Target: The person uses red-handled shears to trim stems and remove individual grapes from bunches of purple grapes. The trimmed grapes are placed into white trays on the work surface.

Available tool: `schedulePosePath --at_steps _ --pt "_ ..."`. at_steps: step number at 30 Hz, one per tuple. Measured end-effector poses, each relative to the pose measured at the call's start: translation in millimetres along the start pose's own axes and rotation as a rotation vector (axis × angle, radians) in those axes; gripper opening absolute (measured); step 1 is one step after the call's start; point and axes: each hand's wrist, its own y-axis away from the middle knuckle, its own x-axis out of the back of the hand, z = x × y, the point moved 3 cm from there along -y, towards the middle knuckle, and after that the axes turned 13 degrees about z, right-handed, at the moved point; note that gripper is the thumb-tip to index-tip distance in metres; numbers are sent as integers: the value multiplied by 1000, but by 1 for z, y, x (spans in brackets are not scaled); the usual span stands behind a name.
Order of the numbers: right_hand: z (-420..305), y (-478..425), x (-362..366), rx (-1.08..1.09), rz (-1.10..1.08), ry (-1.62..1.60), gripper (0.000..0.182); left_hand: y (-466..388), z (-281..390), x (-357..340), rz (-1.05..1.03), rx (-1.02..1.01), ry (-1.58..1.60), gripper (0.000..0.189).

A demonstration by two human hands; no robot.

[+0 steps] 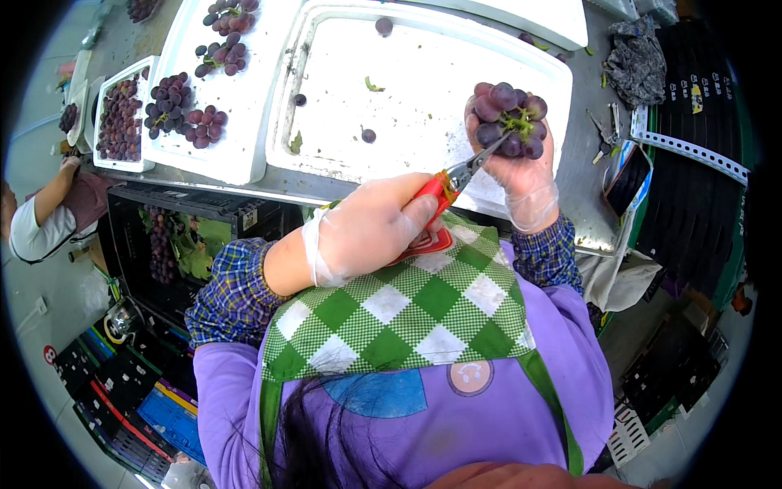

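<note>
My left hand (372, 229), in a clear plastic glove, grips red-handled fruit snips (435, 191). Their narrow metal blades reach into the green stems of a small bunch of purple-red grapes (504, 101). Beneath that bunch, my right hand (528, 183) supports it palm up, also gloved in clear plastic. Both hands are above the near right part of a white foam tray (421, 116). On the tray lie a loose grape (368, 136), another grape (383, 26), a green stem piece (372, 85) and dark specks. Whether the blade tips are closed is hidden among the stems.
A second foam tray (244, 128) holds several grape bunches (171, 101); left of it is a grape-filled foam box (119, 119). A black crate (177, 202) holds grapes and leaves. Keys (605, 131) and a grey cloth (635, 58) lie right. Another person's arm (55, 192) is far left.
</note>
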Motion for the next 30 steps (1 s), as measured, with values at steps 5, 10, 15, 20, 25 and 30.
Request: schedulePosePath --at_steps 5,10,15,20,25,30 --pt "-4 -1 3 60 47 -4 49 3 2 5 -42 9 143 39" --pt "-3 0 7 38 42 -8 50 3 2 8 -75 121 182 44" --pt "-4 1 8 96 126 21 52 3 3 9 -85 122 174 45" --pt "-1 7 -1 263 232 121 46 4 4 13 -103 132 146 43" --pt "0 12 -10 453 411 272 46 2 4 13 -130 192 202 41" --pt "-9 11 -6 436 296 277 44 5 12 14 -29 105 -49 39"
